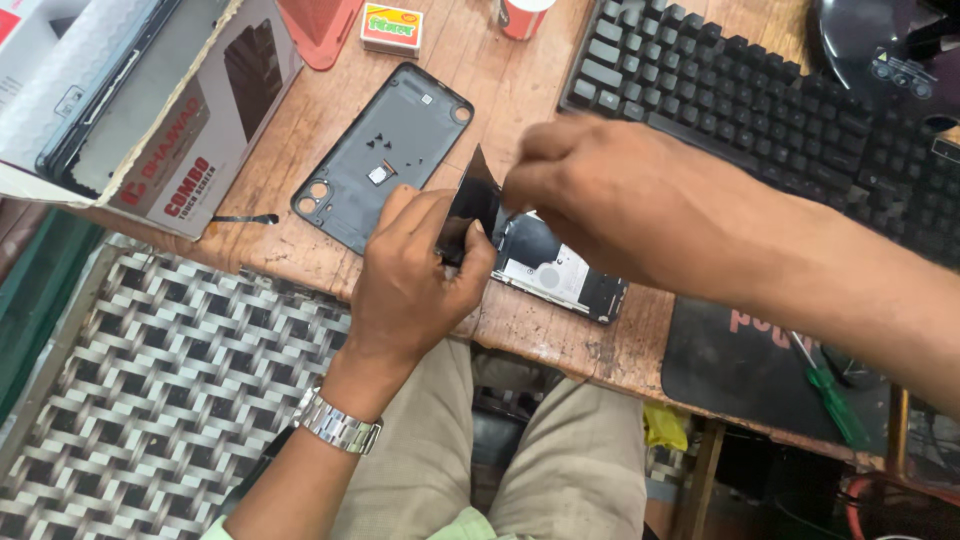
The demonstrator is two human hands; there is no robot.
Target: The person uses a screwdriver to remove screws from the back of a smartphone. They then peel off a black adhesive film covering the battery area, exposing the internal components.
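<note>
At the centre of the wooden worktop [520, 80] lies an opened black smartphone body [555, 268], flat on the wood with its inner parts facing up and its long axis running from ten o'clock to four o'clock. The left hand [415, 285], with a silver metal watch [338, 424] on its wrist, comes up from six o'clock and rests on the phone's upper end; its thumb and fingers are pressed together, pinching the lower part of a thin black flexible sheet [472, 205] that stands up from the phone. The right hand [590, 190] reaches in from three o'clock, its fingertips closed in a pinch on the sheet's upper edge.

Just at ten o'clock of the left hand lies a dark grey plastic phone back cover [385, 140], inner side up, with round camera holes at its lower corner. Farther out at ten o'clock sits an open cardboard box [190, 130]. At twelve o'clock is a small red, green and yellow matchbox-like packet [391, 28]. A black computer keyboard [760, 110] stretches from one to three o'clock. A black mat [740, 365] at four o'clock carries a green-handled screwdriver [828, 392]
</note>
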